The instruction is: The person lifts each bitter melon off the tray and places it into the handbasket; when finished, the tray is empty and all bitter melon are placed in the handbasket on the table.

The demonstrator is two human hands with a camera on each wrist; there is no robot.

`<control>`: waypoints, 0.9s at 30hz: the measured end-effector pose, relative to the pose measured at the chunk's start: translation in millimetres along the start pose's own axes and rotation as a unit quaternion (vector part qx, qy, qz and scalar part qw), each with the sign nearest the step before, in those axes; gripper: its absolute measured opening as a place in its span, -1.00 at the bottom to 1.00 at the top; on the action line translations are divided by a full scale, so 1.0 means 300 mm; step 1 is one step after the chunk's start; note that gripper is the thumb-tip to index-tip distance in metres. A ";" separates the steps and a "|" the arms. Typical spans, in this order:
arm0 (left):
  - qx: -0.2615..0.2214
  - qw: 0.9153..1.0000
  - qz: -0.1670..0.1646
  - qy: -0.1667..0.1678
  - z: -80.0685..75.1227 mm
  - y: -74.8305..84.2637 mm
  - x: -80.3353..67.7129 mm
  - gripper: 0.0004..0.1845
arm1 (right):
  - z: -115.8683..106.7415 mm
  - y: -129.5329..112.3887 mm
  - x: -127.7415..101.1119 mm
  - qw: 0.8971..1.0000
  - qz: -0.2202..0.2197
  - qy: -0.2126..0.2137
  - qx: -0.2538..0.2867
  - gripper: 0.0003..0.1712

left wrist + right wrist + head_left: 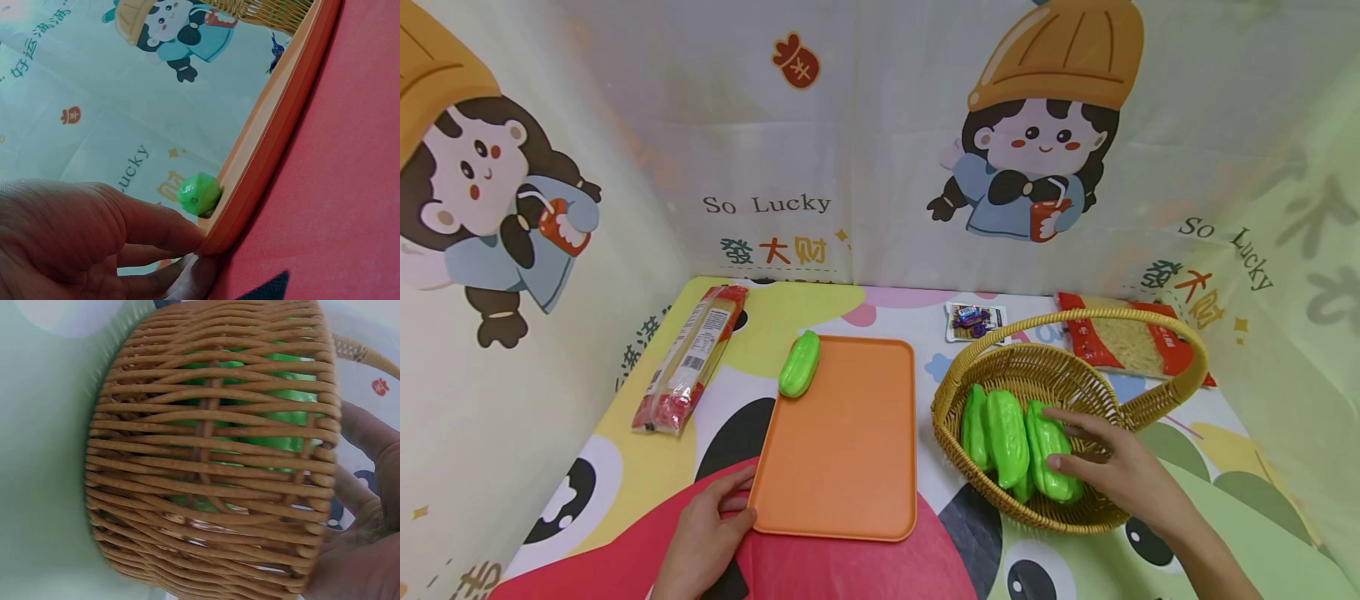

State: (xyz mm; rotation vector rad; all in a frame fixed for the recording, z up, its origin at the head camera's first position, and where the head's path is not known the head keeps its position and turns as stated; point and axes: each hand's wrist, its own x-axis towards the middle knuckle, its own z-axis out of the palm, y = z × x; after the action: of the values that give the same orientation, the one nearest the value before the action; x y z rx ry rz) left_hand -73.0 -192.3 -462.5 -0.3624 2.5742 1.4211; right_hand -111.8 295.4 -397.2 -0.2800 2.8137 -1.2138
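Note:
My left hand [707, 533] pinches the near left corner of an orange tray [850, 450]; in the left wrist view, its finger and thumb tips meet the rim. One green ridged toy cucumber [800, 364] lies on the tray's far left corner, over its edge. My right hand [1120, 467] reaches over the near right rim of a wicker basket [955, 450]. Its thumb and fingers are spread about a green cucumber [1048, 442] inside, fingertips right at its surface. Beside that lie more cucumbers [1006, 437]. The right wrist view shows mostly the basket's woven wall [212, 450], hiding the fingertips.
A long red-and-clear package of noodles [696, 358] lies left of the tray. Behind the basket are a red pasta bag [1123, 337] and a small snack packet [973, 321]. The basket's tall handle [1187, 350] arches over it. Printed cloth walls surround the table.

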 end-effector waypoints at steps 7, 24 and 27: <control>0.005 1.000 -0.007 -0.001 0.001 -0.001 0.001 -0.43 | -0.033 -0.096 -0.043 0.998 -0.015 0.047 -0.033 -0.33; 0.002 1.000 0.013 0.001 -0.002 -0.001 -0.009 -0.44 | 0.329 -0.508 0.045 0.957 -0.130 -0.020 0.259 -0.43; 0.004 1.000 0.014 0.002 -0.001 0.000 -0.011 -0.44 | 0.418 -0.544 0.126 0.954 -0.107 -0.023 0.278 -0.44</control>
State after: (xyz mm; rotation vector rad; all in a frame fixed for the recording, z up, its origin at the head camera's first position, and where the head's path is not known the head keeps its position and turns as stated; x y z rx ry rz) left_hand -69.9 -192.1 -461.6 -0.3304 2.5973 1.4199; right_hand -109.5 88.7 -364.1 -0.5672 2.3124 -1.9404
